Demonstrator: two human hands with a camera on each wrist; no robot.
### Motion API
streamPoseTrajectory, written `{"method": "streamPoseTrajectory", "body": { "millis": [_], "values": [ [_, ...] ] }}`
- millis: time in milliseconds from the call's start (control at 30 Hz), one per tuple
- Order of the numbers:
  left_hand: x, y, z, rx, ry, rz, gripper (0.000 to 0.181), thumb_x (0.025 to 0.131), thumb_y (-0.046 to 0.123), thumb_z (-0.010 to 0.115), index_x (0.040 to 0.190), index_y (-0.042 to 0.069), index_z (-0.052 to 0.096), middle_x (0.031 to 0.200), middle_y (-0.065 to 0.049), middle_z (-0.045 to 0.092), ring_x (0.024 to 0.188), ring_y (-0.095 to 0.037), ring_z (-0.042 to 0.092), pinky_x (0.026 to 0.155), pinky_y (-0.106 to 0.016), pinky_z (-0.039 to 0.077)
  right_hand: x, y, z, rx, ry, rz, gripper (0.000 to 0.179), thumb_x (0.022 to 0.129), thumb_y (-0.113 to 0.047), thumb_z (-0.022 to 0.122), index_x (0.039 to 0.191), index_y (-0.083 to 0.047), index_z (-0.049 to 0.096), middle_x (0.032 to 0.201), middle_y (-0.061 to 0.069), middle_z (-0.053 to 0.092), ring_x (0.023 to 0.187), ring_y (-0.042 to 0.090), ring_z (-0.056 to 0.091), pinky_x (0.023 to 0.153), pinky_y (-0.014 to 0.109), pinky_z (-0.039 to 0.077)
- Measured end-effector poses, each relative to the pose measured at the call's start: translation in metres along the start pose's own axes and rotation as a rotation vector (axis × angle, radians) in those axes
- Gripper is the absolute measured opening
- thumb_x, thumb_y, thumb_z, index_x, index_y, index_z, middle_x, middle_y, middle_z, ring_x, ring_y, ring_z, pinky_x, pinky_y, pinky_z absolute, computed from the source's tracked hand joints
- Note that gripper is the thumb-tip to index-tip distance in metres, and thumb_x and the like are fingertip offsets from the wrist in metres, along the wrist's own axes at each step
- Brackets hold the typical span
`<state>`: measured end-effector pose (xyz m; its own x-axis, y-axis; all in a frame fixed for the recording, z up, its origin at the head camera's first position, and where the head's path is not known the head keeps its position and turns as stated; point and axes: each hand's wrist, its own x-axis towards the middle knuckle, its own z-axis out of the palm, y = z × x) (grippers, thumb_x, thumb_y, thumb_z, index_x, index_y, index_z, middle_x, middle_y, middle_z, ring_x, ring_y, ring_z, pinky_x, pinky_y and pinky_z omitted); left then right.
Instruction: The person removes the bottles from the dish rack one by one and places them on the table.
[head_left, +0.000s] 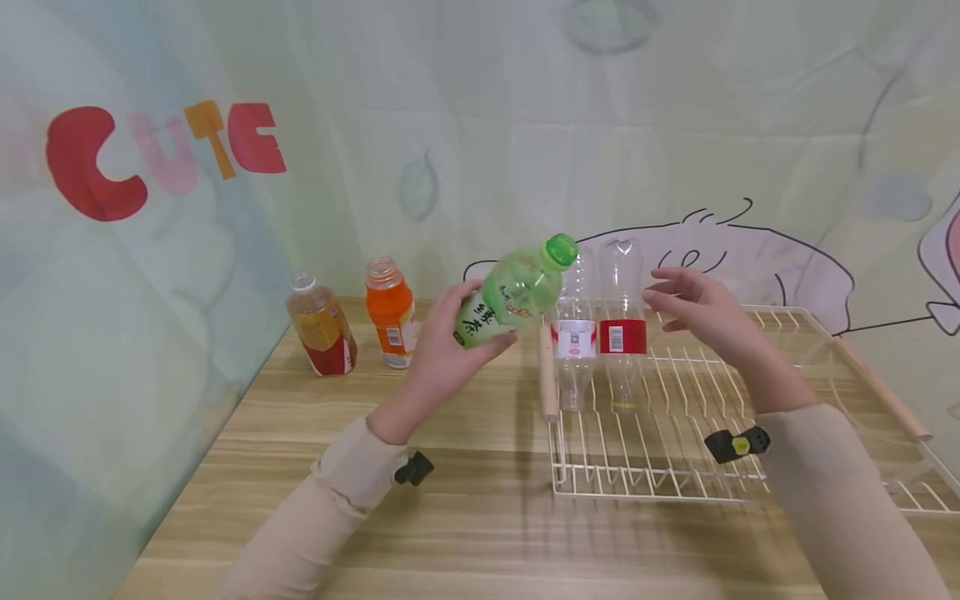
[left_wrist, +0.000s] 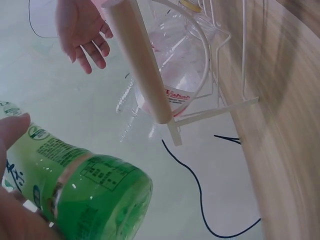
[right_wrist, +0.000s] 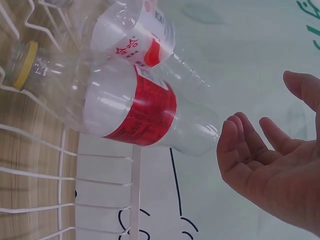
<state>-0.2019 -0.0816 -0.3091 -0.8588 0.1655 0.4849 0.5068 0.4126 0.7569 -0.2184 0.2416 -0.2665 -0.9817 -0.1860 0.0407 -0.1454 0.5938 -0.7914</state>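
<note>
My left hand (head_left: 442, 337) grips a green tea bottle (head_left: 513, 292) around its lower part. The bottle is tilted in the air, its green cap end pointing up and right. Two clear plastic bottles lean neck-down in the white wire rack: one with a white and red label (head_left: 574, 340), the other with a red label (head_left: 622, 337) and a yellow ring at its neck. Beside the red-labelled bottle hovers my right hand (head_left: 693, 308), holding nothing, its fingers loosely bent. In the right wrist view those fingers (right_wrist: 250, 150) come close to that bottle's base; whether they touch it I cannot tell.
The wire rack (head_left: 645, 496) with wooden side handles (head_left: 550, 375) stands on the wood-grain table (head_left: 442, 517). Left of it stand an uncapped bottle of orange drink (head_left: 390, 312) and a bottle with a brown and red label (head_left: 322, 329). A printed curtain (head_left: 360, 167) hangs behind.
</note>
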Motion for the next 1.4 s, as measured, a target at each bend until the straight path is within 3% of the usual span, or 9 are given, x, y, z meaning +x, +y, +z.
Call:
{"method": "streamPoseTrajectory", "body": {
  "millis": [167,433,733,1100,1400],
  "values": [
    [0.004,-0.011,0.0,-0.059,0.027,-0.037,0.066,0.082,0.025,0.077,0.136,0.011,0.043,0.125,-0.008,0.05,0.109,-0.025,0.047,0.088,-0.043,0.042,0.004,0.006,0.001,-0.003,0.007,0.032,0.073,0.096,-0.045,0.053,0.15,-0.004,0.025,0.142,0.023,0.043,0.121,0.037,0.05,0.092,0.044,0.051],
    [0.013,-0.031,0.003,-0.125,0.066,-0.074,0.064,0.084,0.021,0.075,0.136,0.007,0.041,0.126,-0.01,0.05,0.113,-0.027,0.047,0.095,-0.049,0.04,0.012,0.016,0.004,-0.012,0.022,0.111,0.082,0.093,-0.048,0.056,0.152,-0.005,0.018,0.146,0.025,0.038,0.121,0.042,0.049,0.097,0.052,0.046],
    [0.022,-0.059,0.006,-0.144,0.098,-0.216,0.069,0.086,0.028,0.073,0.141,0.01,0.036,0.134,-0.011,0.047,0.122,-0.028,0.045,0.104,-0.051,0.036,0.019,0.025,0.008,-0.025,-0.039,0.152,0.083,0.094,-0.041,0.058,0.152,-0.002,0.013,0.147,0.03,0.033,0.126,0.046,0.044,0.096,0.053,0.047],
    [0.028,-0.096,0.009,-0.175,0.141,-0.323,0.074,0.086,0.032,0.073,0.144,0.01,0.032,0.142,-0.011,0.045,0.131,-0.028,0.042,0.109,-0.048,0.034,0.025,0.035,0.018,-0.026,-0.084,0.187,0.088,0.093,-0.043,0.06,0.152,-0.001,0.01,0.147,0.03,0.031,0.127,0.048,0.042,0.095,0.053,0.047],
    [0.028,-0.11,0.018,-0.149,0.155,-0.41,0.076,0.085,0.035,0.073,0.144,0.01,0.032,0.145,-0.015,0.041,0.134,-0.03,0.039,0.11,-0.049,0.033,0.026,0.036,0.022,-0.021,-0.103,0.228,0.087,0.093,-0.04,0.061,0.152,-0.003,0.009,0.148,0.03,0.029,0.128,0.047,0.041,0.096,0.052,0.048]
  ]
}}
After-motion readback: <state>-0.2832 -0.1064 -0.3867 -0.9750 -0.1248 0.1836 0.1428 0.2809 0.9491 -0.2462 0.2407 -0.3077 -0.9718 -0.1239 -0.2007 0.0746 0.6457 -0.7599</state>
